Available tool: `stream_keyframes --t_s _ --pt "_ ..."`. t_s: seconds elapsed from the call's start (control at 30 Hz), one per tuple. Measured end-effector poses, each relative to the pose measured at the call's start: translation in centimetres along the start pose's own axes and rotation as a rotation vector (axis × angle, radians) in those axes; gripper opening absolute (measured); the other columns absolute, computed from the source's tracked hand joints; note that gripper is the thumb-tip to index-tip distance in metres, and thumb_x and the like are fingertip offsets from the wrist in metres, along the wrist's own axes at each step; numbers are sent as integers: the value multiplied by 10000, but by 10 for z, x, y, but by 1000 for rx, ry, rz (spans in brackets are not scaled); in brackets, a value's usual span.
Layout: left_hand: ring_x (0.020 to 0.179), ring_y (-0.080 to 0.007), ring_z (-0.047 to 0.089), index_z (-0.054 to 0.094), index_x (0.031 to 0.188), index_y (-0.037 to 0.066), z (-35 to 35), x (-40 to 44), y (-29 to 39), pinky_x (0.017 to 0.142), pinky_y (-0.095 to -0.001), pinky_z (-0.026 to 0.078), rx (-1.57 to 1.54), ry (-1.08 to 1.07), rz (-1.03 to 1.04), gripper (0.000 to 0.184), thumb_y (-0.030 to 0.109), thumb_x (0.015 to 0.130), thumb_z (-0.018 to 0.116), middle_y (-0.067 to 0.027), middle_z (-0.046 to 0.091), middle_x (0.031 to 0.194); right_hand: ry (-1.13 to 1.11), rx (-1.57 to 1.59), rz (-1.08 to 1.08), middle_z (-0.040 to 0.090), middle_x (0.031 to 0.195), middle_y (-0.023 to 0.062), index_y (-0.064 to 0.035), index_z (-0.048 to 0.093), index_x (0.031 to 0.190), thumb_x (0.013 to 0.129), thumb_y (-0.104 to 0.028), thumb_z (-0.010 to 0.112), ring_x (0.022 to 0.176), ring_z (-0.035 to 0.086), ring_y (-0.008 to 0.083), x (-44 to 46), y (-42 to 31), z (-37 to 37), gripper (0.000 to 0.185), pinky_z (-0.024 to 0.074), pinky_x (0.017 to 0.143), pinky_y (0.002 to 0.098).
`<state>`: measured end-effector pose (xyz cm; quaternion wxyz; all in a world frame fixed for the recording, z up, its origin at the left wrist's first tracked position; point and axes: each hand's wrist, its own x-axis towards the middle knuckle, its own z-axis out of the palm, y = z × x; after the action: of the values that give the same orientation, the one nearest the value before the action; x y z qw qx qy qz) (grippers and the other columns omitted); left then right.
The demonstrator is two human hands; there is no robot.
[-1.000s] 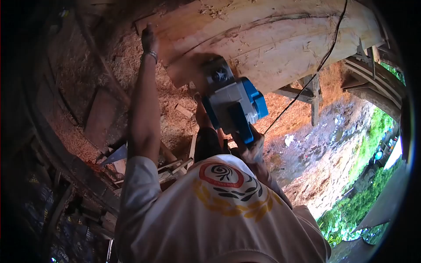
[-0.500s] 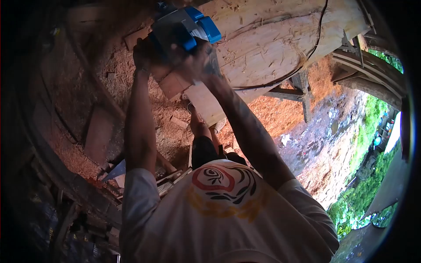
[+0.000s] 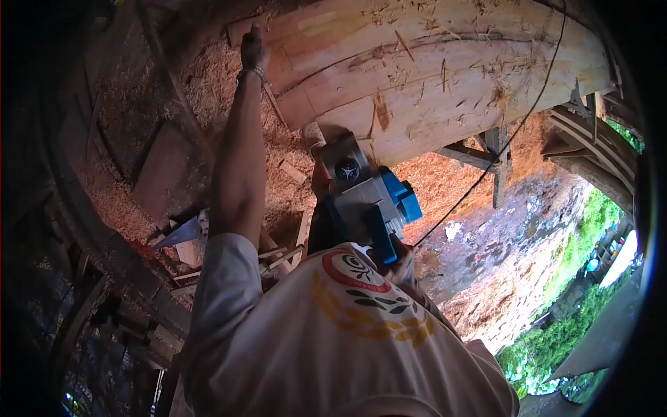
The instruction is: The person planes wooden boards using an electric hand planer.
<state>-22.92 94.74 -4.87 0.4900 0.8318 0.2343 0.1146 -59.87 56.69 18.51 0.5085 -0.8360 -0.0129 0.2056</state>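
My right hand (image 3: 403,258) grips the rear handle of a blue and grey electric planer (image 3: 372,208), held close in front of my shirt. The tool hangs just off the near edge of a large pale wooden slab (image 3: 417,90), and its black cord runs up to the right across that slab. My left arm reaches far forward. At the slab's left end, my left hand (image 3: 254,50), wearing a bracelet, is closed on the edge; its fingers are partly in shadow.
Wood shavings (image 3: 201,90) cover the ground around the slab. A wooden support (image 3: 497,163) stands beneath its right side. Loose offcuts and boards (image 3: 161,174) lie at the left, near a bluish triangular piece (image 3: 179,233). Green plants (image 3: 556,347) grow at the lower right.
The planer has come back from the slab's left end towards my body, now in my right hand alone. My left hand has left the planer and moved forward to the slab's edge.
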Motion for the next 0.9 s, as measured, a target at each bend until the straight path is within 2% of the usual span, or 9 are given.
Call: stream_keyframes --t_s 0.13,0.27,0.33,0.4,0.47,0.63,0.7,0.83,0.9 --pt "856 -480 618 606 881 -78 8 21 -31 748 -534 449 55 -56 54 692 530 1067 333 -337 634 877 30 87 245 661 700 192 -2 623 844 807 -227 745 596 692 323 11 0 0 258 485 520 412" --pt "871 -428 641 616 927 -73 21 33 -64 762 -507 459 69 -49 51 691 545 1064 341 -306 657 914 51 87 143 645 690 223 10 612 840 832 -236 724 632 707 357 34 8 24 270 494 544 420" --pt "884 -389 653 621 935 -66 8 10 -21 776 -495 466 -67 -51 -47 686 549 1065 346 -275 670 923 54 155 181 641 681 227 10 613 837 828 -239 735 632 703 372 58 -20 27 278 495 544 422" --pt "896 -319 656 630 1033 -37 -3 1 -2 805 -456 489 -164 -99 -185 683 582 1062 345 -197 684 968 65 187 173 635 671 228 15 625 849 826 -237 753 635 704 368 79 -33 36 284 499 547 429" --pt "940 -271 651 626 1154 -7 -8 -5 8 847 -426 507 -302 -123 -351 697 621 1055 341 -146 685 1055 112 121 109 651 662 177 6 636 884 850 -243 739 582 673 268 104 -41 48 272 498 527 402" --pt "1233 -285 538 461 1485 115 -58 -10 28 1056 -479 441 -554 -465 -610 813 747 1001 296 -134 529 1403 145 196 97 678 675 115 42 655 923 816 -233 762 525 591 181 187 -74 70 314 477 490 375" --pt "1331 -320 469 402 1547 160 -72 -13 34 1129 -529 374 -602 -440 -599 855 785 977 271 -146 448 1503 287 176 -22 674 713 273 49 656 907 858 -325 811 617 696 408 228 -79 91 408 512 530 437" --pt "1414 -391 409 348 1584 203 -77 -14 -35 1163 -565 297 -772 -405 -566 962 873 910 200 -150 386 1582 335 107 -183 665 705 267 47 657 948 895 -378 769 629 686 418 325 -96 110 442 507 528 448" --pt "1413 -392 408 353 1580 195 -78 -34 -9 1160 -571 299 -701 -330 -653 982 886 899 198 -153 368 1595 339 75 -240 654 710 254 49 652 1008 887 -410 765 639 666 441 356 -101 114 488 508 553 456"
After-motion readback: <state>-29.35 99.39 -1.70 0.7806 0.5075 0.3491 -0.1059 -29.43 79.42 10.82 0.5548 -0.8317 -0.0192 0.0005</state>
